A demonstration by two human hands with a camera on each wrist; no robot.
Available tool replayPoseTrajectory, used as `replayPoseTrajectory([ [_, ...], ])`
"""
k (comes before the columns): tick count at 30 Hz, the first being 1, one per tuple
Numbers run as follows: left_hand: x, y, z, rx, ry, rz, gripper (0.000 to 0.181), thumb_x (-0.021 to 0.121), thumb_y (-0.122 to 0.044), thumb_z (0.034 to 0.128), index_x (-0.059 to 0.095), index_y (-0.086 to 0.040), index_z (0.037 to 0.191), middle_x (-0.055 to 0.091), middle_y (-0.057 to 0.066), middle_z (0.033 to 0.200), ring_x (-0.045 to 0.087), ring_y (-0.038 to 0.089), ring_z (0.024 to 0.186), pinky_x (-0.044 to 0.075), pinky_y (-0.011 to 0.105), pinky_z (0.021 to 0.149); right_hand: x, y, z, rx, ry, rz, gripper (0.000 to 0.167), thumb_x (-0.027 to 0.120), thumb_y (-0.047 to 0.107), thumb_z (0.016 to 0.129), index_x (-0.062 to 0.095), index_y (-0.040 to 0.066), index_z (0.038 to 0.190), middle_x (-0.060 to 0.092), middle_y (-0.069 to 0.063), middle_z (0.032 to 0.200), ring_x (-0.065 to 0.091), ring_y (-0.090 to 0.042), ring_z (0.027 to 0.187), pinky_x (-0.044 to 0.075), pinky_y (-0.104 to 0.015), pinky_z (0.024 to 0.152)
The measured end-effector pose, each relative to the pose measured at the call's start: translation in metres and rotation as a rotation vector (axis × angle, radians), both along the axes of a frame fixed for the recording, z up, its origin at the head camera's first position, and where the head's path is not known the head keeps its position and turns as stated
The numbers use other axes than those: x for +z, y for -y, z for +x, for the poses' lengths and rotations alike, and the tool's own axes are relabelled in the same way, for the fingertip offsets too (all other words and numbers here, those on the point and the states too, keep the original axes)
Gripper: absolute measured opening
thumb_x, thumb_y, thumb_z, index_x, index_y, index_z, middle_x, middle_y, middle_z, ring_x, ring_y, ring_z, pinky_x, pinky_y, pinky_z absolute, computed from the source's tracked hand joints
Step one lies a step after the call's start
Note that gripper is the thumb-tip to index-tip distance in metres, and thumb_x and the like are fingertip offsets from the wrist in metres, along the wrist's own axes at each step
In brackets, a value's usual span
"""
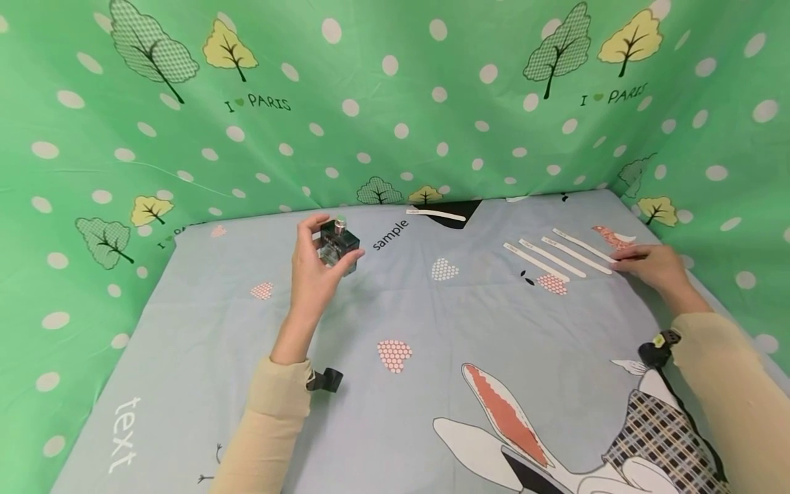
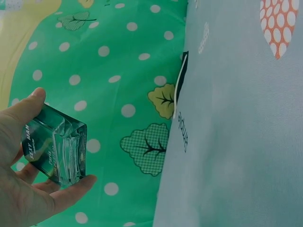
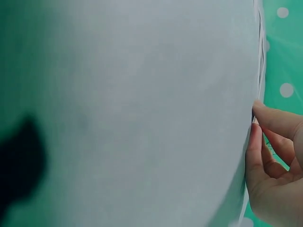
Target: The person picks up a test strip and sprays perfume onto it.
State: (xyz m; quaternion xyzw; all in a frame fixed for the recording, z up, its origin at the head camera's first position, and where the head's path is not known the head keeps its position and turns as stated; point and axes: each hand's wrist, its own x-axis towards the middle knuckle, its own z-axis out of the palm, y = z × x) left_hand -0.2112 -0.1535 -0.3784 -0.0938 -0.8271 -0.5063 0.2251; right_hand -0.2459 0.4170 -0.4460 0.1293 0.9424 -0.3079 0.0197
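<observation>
My left hand [image 1: 308, 274] grips a dark green glass perfume bottle [image 1: 339, 245] by its sides, raised above the bed-like cloth surface. Its silver spray neck [image 1: 341, 223] is uncovered. White lettering shows on the glass bottle [image 2: 49, 146] in the left wrist view. Far to the right, my right hand [image 1: 657, 269] pinches the near end of a white paper test strip [image 1: 583, 245] between thumb and fingertips. Several similar strips [image 1: 537, 262] lie roughly parallel beside it. In the right wrist view, the right hand [image 3: 279, 156] is at the surface's edge, with the strip barely visible edge-on.
Another white strip [image 1: 437, 215] lies apart near the back edge, partly over a black printed patch [image 1: 459, 209]. Green dotted cloth [image 1: 395, 103] hangs behind and at both sides. The blue-grey cloth [image 1: 345, 425] carries printed hearts and a rabbit.
</observation>
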Motion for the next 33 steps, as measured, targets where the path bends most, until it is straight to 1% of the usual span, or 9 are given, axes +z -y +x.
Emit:
replayPoseTrajectory([
  [5,0.0009,-0.0013,0.0003,0.000,0.000,-0.003,0.076,0.084,-0.018,0.0802,0.039,-0.008,0.141,0.051,0.016,0.135,0.058,0.035,0.110,0.053,0.048,0.096,0.0018,-0.0005,-0.0004,-0.008,0.024,-0.008,0.051,0.073,0.029,0.091,0.062,-0.006,0.126,0.049,-0.034,0.136,0.046,-0.047,0.121,0.039,-0.029,0.077],
  [13,0.0012,-0.0027,0.0004,0.000,-0.004,-0.008,0.076,0.084,-0.018,0.0806,0.039,-0.007,0.141,0.050,0.016,0.136,0.059,0.035,0.110,0.053,0.047,0.096,0.0042,0.0001,0.0000,-0.011,0.024,-0.026,0.052,0.073,0.028,0.090,0.061,-0.006,0.127,0.048,-0.032,0.136,0.045,-0.043,0.116,0.038,-0.028,0.074],
  [18,0.0005,-0.0030,0.0023,0.000,-0.002,-0.004,0.076,0.084,-0.018,0.0808,0.039,-0.007,0.141,0.050,0.017,0.136,0.059,0.035,0.109,0.052,0.048,0.096,0.0038,0.0009,0.0003,0.017,0.003,0.003,0.049,0.073,0.025,0.090,0.061,-0.008,0.125,0.051,-0.034,0.133,0.048,-0.042,0.112,0.039,-0.027,0.073],
  [22,0.0002,-0.0027,0.0040,0.006,0.007,-0.006,0.076,0.084,-0.018,0.0807,0.039,-0.008,0.141,0.050,0.017,0.135,0.059,0.035,0.109,0.053,0.048,0.095,0.0022,0.0023,-0.0006,0.027,-0.008,0.020,0.048,0.072,0.022,0.091,0.060,-0.011,0.124,0.050,-0.036,0.131,0.048,-0.045,0.113,0.040,-0.029,0.075],
  [25,0.0003,-0.0031,0.0045,0.006,0.013,-0.009,0.076,0.084,-0.019,0.0809,0.039,-0.008,0.141,0.050,0.017,0.136,0.059,0.035,0.109,0.054,0.049,0.094,0.0013,0.0024,-0.0006,0.013,-0.012,0.015,0.048,0.071,0.020,0.092,0.058,-0.013,0.124,0.049,-0.036,0.130,0.047,-0.046,0.112,0.039,-0.030,0.075],
  [28,0.0009,-0.0034,0.0044,0.006,0.015,-0.005,0.076,0.084,-0.019,0.0806,0.039,-0.009,0.141,0.050,0.017,0.135,0.059,0.035,0.109,0.054,0.049,0.094,0.0008,0.0022,-0.0010,0.008,-0.029,0.020,0.047,0.071,0.019,0.091,0.059,-0.013,0.123,0.052,-0.036,0.127,0.049,-0.045,0.110,0.039,-0.029,0.073],
  [33,0.0018,-0.0032,0.0043,0.006,0.011,-0.001,0.076,0.084,-0.019,0.0803,0.040,-0.009,0.141,0.050,0.016,0.135,0.059,0.034,0.109,0.054,0.048,0.094,0.0003,0.0013,-0.0028,-0.007,-0.036,0.038,0.047,0.072,0.022,0.091,0.060,-0.011,0.123,0.053,-0.035,0.125,0.050,-0.044,0.109,0.039,-0.029,0.072],
])
